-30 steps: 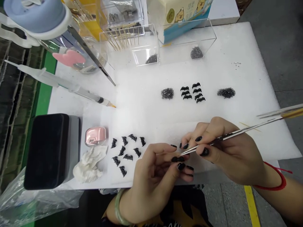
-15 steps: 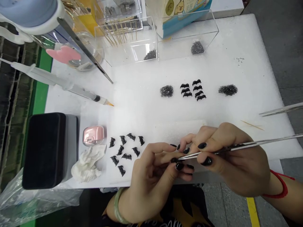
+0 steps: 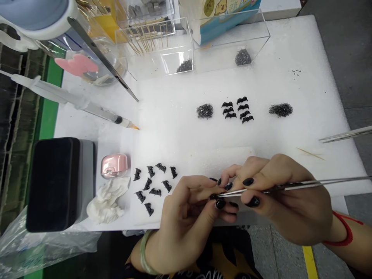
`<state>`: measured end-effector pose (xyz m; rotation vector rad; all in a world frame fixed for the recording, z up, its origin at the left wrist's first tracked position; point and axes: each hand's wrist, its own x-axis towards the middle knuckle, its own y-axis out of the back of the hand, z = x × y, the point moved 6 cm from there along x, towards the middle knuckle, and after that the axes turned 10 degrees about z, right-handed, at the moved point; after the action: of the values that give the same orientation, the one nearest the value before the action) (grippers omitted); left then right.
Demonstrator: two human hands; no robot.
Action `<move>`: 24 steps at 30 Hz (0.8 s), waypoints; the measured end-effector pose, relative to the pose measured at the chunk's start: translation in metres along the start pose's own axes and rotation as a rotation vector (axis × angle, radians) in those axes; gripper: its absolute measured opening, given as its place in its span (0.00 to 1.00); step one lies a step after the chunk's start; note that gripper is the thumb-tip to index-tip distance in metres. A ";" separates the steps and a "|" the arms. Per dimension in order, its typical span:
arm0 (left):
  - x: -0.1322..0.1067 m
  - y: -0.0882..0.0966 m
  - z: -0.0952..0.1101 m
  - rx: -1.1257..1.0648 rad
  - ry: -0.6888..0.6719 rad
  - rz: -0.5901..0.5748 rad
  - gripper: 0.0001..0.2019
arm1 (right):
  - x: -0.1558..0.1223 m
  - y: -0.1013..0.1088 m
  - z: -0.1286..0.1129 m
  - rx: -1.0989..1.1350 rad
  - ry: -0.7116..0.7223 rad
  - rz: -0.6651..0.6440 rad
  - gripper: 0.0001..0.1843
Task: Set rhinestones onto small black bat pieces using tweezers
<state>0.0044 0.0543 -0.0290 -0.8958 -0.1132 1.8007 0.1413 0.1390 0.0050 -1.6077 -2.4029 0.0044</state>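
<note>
My left hand (image 3: 186, 217) pinches a small black bat-shaped piece (image 3: 214, 196) between thumb and fingertips at the near edge of the white foam mat (image 3: 174, 128). My right hand (image 3: 287, 201) grips long metal tweezers (image 3: 290, 186), whose tips touch that piece. Several loose black bat pieces (image 3: 154, 184) lie just left of my left hand. A neat group of several more bat pieces (image 3: 236, 109) lies farther back, between two heaps of tiny dark beads (image 3: 205, 111) (image 3: 280, 109).
A black box (image 3: 58, 182), a pink case (image 3: 114, 166) and a crumpled tissue (image 3: 107, 199) sit at the left. A syringe (image 3: 75, 102) and scissors (image 3: 101, 58) lie behind them. Clear plastic boxes (image 3: 232, 42) stand at the back. A second pair of tweezers (image 3: 345, 135) and a toothpick (image 3: 309, 153) rest at the right.
The tweezers' rear end has swung lower, toward level. Both hands stay together on the small piece, and the view has shifted slightly.
</note>
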 end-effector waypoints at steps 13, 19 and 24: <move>-0.002 0.000 -0.002 -0.038 0.003 -0.013 0.05 | -0.001 -0.001 -0.001 -0.023 -0.009 -0.017 0.09; -0.001 0.000 -0.002 -0.022 0.019 0.016 0.04 | -0.002 -0.002 0.000 -0.001 -0.009 -0.017 0.09; -0.003 0.000 -0.002 -0.031 0.028 0.034 0.04 | -0.001 -0.002 -0.001 0.014 -0.007 -0.017 0.10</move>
<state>0.0062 0.0517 -0.0287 -0.9495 -0.1084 1.8214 0.1402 0.1369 0.0056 -1.5843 -2.4161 0.0232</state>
